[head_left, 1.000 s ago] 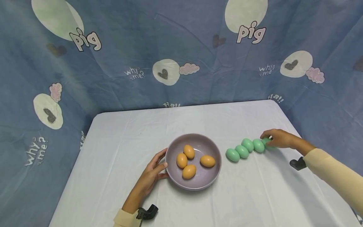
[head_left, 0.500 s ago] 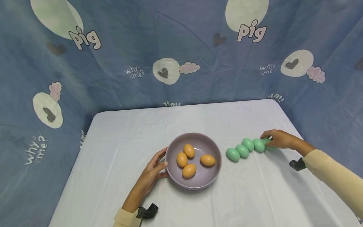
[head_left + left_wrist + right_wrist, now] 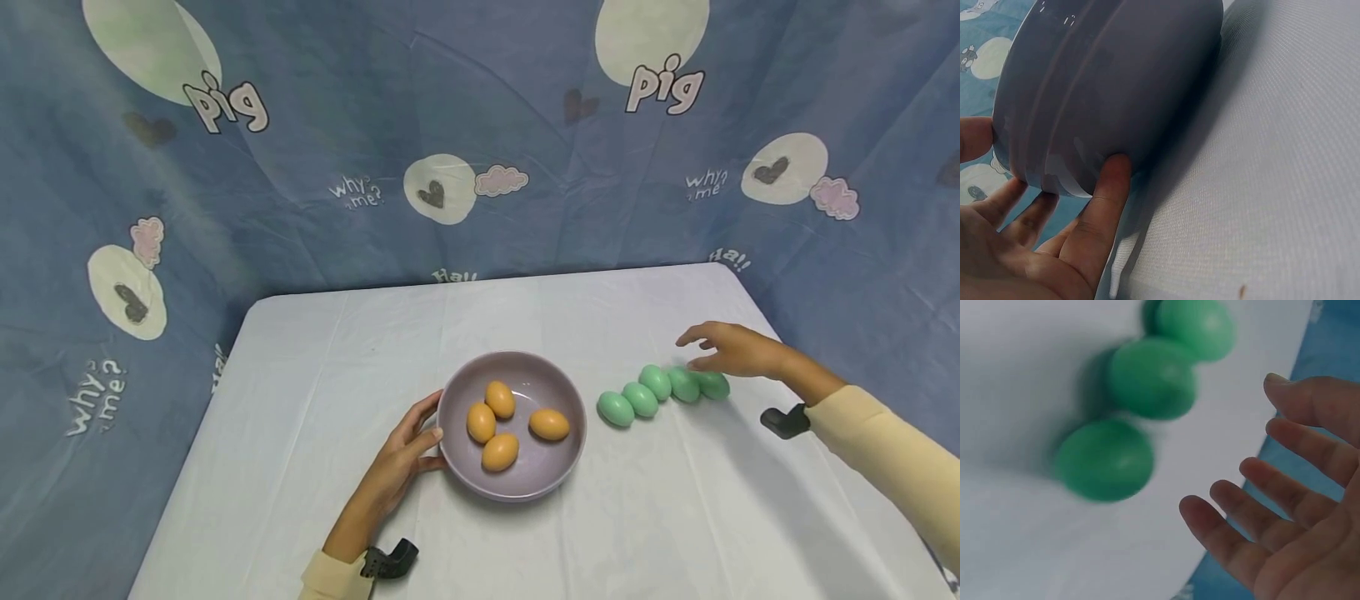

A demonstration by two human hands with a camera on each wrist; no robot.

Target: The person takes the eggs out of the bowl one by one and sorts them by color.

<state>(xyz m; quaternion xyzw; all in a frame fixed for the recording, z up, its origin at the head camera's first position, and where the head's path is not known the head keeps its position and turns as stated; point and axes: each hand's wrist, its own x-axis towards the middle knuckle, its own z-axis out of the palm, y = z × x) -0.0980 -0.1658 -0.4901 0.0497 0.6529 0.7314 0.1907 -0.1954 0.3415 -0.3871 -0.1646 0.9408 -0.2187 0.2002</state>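
Well, green eggs [image 3: 1154,379] look blurred up close.

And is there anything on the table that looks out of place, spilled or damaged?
Nothing looks spilled or damaged: the orange eggs sit in the bowl and the green eggs in a bent row beside it. Only a small, unidentifiable brown speck on the white cloth, in the left wrist view, looks odd against the plain weave.
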